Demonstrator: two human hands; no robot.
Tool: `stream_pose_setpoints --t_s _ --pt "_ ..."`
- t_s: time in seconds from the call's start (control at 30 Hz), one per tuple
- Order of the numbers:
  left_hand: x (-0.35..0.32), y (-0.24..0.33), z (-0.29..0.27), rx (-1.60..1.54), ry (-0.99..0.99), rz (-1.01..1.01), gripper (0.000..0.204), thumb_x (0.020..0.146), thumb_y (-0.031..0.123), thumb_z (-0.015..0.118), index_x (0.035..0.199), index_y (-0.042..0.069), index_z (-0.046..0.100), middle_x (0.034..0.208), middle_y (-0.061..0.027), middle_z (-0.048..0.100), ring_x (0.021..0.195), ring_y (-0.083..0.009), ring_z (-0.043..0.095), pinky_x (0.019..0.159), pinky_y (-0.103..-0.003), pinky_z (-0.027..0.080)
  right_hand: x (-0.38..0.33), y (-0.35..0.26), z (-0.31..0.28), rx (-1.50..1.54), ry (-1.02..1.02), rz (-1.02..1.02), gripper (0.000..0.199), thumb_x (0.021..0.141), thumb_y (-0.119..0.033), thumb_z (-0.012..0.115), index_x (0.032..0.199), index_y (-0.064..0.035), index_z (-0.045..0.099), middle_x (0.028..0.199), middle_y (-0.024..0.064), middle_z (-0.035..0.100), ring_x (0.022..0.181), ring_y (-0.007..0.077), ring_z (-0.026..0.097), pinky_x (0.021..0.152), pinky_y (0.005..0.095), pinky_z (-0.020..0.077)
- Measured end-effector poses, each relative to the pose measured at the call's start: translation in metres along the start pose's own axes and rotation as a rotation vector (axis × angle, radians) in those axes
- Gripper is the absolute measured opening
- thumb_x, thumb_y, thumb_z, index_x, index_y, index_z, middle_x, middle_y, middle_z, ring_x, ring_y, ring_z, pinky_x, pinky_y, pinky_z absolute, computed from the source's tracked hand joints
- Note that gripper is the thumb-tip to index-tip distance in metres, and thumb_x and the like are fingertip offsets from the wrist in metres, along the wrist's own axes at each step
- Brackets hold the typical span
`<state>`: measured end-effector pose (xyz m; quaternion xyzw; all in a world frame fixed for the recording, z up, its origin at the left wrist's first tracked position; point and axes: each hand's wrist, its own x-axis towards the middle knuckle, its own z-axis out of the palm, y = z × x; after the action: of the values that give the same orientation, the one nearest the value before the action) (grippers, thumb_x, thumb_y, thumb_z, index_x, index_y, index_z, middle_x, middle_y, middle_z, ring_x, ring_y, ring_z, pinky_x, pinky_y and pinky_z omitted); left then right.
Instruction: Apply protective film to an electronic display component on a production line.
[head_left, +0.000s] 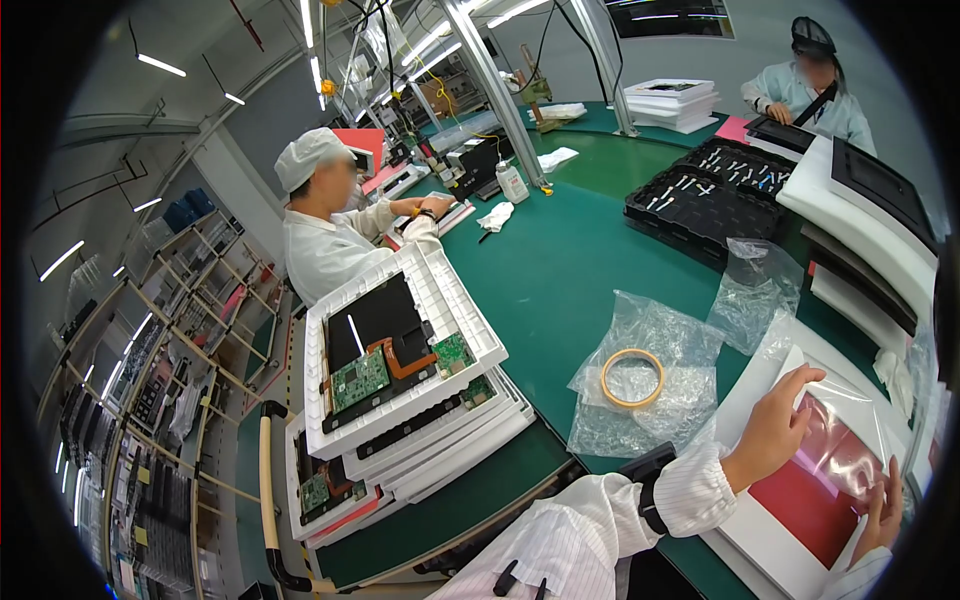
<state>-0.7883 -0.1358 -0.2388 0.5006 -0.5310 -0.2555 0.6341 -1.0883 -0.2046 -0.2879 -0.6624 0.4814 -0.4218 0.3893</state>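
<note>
At the lower right, a dark red flat panel (805, 510) lies on white foam padding (728, 528). Glossy clear plastic film (845, 440) covers its upper part, creased and catching the light. My left hand (775, 430) reaches in from the left with bent fingers closed at the film's left edge. On the film's right side, my right hand (880, 512) grips its border with fingers pointing up; part of that hand is cut off by the dark picture rim.
A tape roll (632, 378) lies on bubble wrap (650, 330) on the green table (560, 260). Left stand stacked white trays (470, 330) with circuit boards. A black parts case (690, 200) and a foam-layered stack (850, 215) are farther right. Two co-workers sit at the table.
</note>
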Motion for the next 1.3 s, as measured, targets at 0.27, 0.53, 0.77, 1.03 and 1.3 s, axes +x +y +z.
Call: stream_pose_setpoints --t_s 0.27,0.53,0.77,1.03,1.3 --pt "-0.001 0.002 0.002 -0.016 -0.006 0.032 0.038 0.080 -0.011 0.047 0.116 0.003 0.048 0.134 -0.0146 0.041 0.082 -0.0218 0.063 0.068 -0.025 0.050 -0.001 0.001 0.003 0.007 0.054 -0.048 0.043 0.093 -0.019 0.047 0.135 -0.0081 0.039 0.090 -0.0005 0.050 0.053 0.0019 0.038 0.048 0.0155 0.0325" --pt "-0.002 0.012 -0.005 -0.015 -0.114 0.310 0.026 0.081 -0.010 0.047 0.104 0.000 0.056 0.133 -0.0152 0.043 0.081 -0.0192 0.063 0.069 -0.024 0.050 -0.005 0.003 0.001 -0.145 0.243 -0.289 0.041 0.093 -0.012 0.044 0.133 -0.0099 0.041 0.127 0.0103 0.049 0.053 0.0017 0.040 0.052 0.0143 0.0350" --pt "0.000 0.004 0.001 -0.140 0.024 0.010 0.026 0.083 -0.005 0.050 0.108 0.001 0.053 0.123 -0.0134 0.049 0.066 -0.0132 0.060 0.055 -0.022 0.047 -0.008 -0.018 0.009 -0.089 0.129 -0.056 0.040 0.092 -0.009 0.044 0.133 -0.0099 0.042 0.126 0.0083 0.051 0.055 0.0017 0.042 0.051 0.0153 0.0356" --pt "0.000 0.006 -0.001 -0.117 -0.033 -0.133 0.032 0.084 -0.001 0.053 0.116 0.000 0.048 0.117 -0.0100 0.053 0.061 -0.0112 0.058 0.052 -0.020 0.047 -0.007 -0.017 0.015 -0.010 0.037 0.036 0.040 0.093 -0.010 0.043 0.133 -0.0092 0.042 0.122 0.0066 0.053 0.054 0.0020 0.042 0.050 0.0148 0.0351" --pt "0.001 0.001 0.002 -0.144 -0.027 -0.021 0.021 0.086 0.001 0.051 0.108 -0.001 0.054 0.116 -0.0112 0.055 0.064 -0.0106 0.058 0.058 -0.020 0.047 0.000 0.003 0.006 -0.045 0.111 -0.060 0.040 0.093 -0.015 0.042 0.133 -0.0092 0.041 0.132 0.0040 0.047 0.052 0.0007 0.042 0.047 0.0141 0.0336"
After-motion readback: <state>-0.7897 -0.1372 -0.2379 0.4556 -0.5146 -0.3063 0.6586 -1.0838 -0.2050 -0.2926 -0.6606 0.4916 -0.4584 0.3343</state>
